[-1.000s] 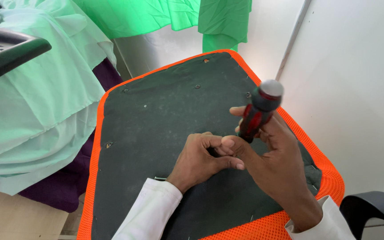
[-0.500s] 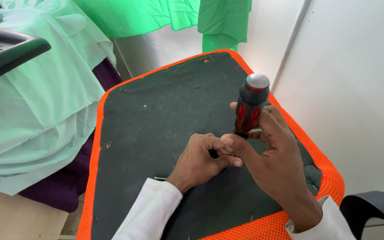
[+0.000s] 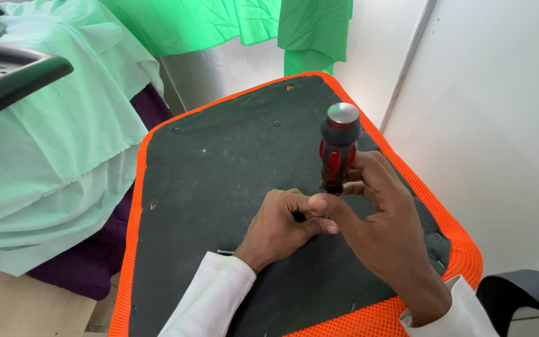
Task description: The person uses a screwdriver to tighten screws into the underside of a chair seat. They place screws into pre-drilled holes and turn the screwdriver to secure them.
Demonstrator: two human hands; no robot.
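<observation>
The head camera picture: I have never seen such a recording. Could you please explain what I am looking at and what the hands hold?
The camera sits on a person's head and looks down at their own two hands. The right hand holds a red and black screwdriver upright, metal cap on top. The left hand is curled at its lower end, which the fingers hide. Below lies a dark panel with an orange mesh edge, dotted with small screws. Green cloth lies on the left.

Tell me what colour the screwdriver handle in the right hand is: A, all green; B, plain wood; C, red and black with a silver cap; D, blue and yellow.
C: the screwdriver that the right hand holds upright has a red and black handle topped by a silver cap.
</observation>
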